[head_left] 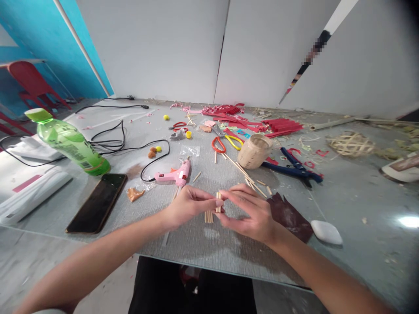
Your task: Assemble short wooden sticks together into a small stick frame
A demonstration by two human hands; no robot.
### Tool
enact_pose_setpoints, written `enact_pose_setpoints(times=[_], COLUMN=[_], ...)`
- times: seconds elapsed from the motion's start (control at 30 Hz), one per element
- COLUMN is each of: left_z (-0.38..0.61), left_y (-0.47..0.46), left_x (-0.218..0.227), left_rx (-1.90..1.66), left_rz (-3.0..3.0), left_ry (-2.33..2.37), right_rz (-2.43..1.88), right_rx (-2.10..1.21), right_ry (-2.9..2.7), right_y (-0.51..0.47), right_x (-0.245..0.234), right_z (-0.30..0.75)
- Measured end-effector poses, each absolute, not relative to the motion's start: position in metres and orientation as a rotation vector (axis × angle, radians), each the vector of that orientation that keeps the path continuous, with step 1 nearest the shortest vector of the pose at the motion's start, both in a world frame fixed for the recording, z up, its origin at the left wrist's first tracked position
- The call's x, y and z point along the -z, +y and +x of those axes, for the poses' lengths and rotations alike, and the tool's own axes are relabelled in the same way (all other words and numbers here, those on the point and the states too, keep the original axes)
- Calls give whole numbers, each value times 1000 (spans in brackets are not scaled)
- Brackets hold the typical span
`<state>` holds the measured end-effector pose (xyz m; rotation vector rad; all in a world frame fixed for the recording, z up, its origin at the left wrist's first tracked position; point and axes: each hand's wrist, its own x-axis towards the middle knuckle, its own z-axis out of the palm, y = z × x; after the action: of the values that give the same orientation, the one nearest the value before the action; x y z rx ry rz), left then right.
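Between my two hands, just above the table, are a few short wooden sticks (218,201) held upright side by side. My left hand (191,205) pinches them from the left with thumb and fingers. From the other side, my right hand (247,211) grips the same sticks with its fingertips. Below them on the table lies a row of similar short sticks (208,216), partly covered by my fingers. A pink hot glue gun (175,173) rests beyond my left hand, its nozzle pointing away. Longer thin sticks (244,172) lie past my right hand, beside a wooden cup-shaped piece (254,151).
A black phone (97,203) and a green bottle (70,144) stand at left. Beyond are orange-and-yellow scissors (226,143), red strips (281,126) and black cables. Right of centre lie blue-handled pliers (294,168), dark sandpaper (290,218) and a white case (326,232).
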<state>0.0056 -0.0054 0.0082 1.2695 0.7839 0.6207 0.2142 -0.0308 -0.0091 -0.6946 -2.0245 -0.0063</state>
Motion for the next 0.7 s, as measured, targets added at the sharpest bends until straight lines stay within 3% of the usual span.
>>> enact_pose_setpoints(times=[0.33, 0.7], left_z=[1, -1], left_y=[3, -1], left_x=[-3, 3], left_rx=[-805, -1315], left_rz=[1407, 2189], left_ry=[859, 717], right_rz=[-770, -783], right_rx=[-65, -108], right_ry=[-1918, -1879], right_y=[-26, -29], right_x=[7, 6], right_z=[215, 212])
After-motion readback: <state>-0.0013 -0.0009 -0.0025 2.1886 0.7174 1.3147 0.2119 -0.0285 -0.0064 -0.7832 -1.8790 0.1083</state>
